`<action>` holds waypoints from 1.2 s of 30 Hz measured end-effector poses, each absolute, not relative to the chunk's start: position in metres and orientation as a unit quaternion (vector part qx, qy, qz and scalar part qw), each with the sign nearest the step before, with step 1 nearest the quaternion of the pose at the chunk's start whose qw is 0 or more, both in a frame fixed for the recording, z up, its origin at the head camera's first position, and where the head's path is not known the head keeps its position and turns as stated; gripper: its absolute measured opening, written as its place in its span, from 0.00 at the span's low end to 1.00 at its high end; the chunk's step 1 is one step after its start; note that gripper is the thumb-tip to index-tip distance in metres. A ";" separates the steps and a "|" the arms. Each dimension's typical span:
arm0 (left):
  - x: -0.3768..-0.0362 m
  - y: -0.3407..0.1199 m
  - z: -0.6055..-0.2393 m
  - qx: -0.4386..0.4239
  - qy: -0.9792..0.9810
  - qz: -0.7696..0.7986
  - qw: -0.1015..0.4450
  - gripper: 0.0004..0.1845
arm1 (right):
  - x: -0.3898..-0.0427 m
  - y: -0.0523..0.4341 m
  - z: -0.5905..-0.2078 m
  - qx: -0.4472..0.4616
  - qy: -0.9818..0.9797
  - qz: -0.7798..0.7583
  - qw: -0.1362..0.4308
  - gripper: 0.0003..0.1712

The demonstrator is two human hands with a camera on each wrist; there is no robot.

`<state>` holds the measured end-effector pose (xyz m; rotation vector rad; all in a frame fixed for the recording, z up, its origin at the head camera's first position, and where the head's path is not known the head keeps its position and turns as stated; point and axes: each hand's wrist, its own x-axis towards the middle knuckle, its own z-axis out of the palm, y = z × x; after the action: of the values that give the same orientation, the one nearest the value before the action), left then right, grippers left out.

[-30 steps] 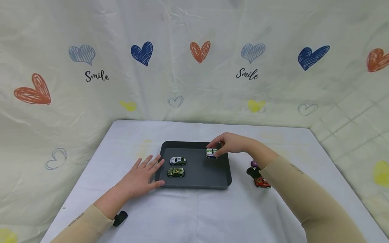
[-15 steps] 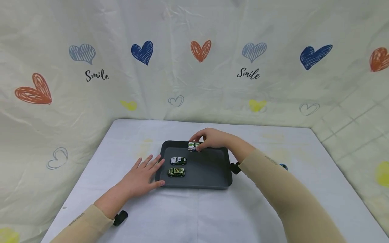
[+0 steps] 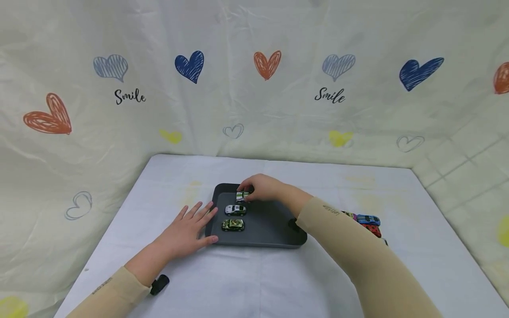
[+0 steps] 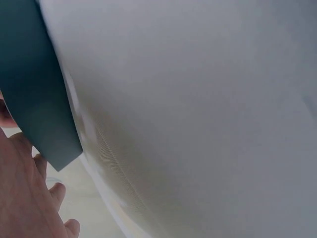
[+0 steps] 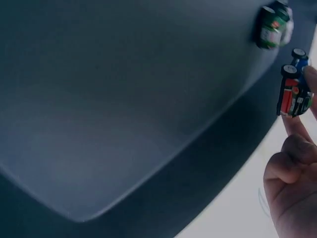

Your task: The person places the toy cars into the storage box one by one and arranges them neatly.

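Note:
A dark grey tray (image 3: 266,227) lies on the white-covered table. Spread fingers of my left hand (image 3: 180,236) rest against its left rim; the left wrist view shows the tray's outer wall (image 4: 39,89) beside that hand (image 4: 25,193). At the tray's back left, my right hand (image 3: 264,187) pinches a small white-and-green toy car (image 3: 241,196) between thumb and fingers. In the right wrist view this toy car (image 5: 293,96) appears tilted, wheels showing. Just in front of it stand a white-and-black toy car (image 3: 235,210) and a camouflage toy car (image 3: 233,225), both inside the tray.
Right of the tray, a blue toy car (image 3: 368,219) and a red one (image 3: 372,230) sit close together with others, partly hidden by the right sleeve (image 3: 342,238). A cloth printed with hearts (image 3: 267,65) hangs behind the table.
My right hand has carried the white-and-green toy car leftward across the tray, then slightly down behind the other two cars. The left hand stays on the rim.

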<state>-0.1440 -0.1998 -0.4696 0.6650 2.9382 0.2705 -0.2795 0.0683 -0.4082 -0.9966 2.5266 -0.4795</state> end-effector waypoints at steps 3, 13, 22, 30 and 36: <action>-0.144 -0.200 -0.471 0.219 0.971 0.083 0.057 0.47 | -0.279 0.063 -0.412 -0.353 0.906 -0.144 0.186 0.21; -0.145 -0.201 -0.470 0.222 0.970 0.081 0.053 0.46 | -0.283 0.050 -0.423 -0.353 0.915 -0.086 0.174 0.19; -0.142 -0.197 -0.461 0.229 0.969 0.077 0.052 0.47 | -0.283 0.044 -0.429 -0.362 0.919 -0.052 0.149 0.18; -0.140 -0.196 -0.455 0.230 0.969 0.068 0.055 0.47 | -0.283 0.040 -0.430 -0.370 0.918 -0.039 0.141 0.19; -0.143 -0.199 -0.461 0.232 0.969 0.073 0.048 0.48 | -0.282 0.039 -0.431 -0.367 0.919 -0.034 0.137 0.20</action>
<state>-0.1428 -0.1990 -0.4607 0.7086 2.9529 0.2237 -0.2822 0.0393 -0.4315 -1.0627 2.6603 -0.0970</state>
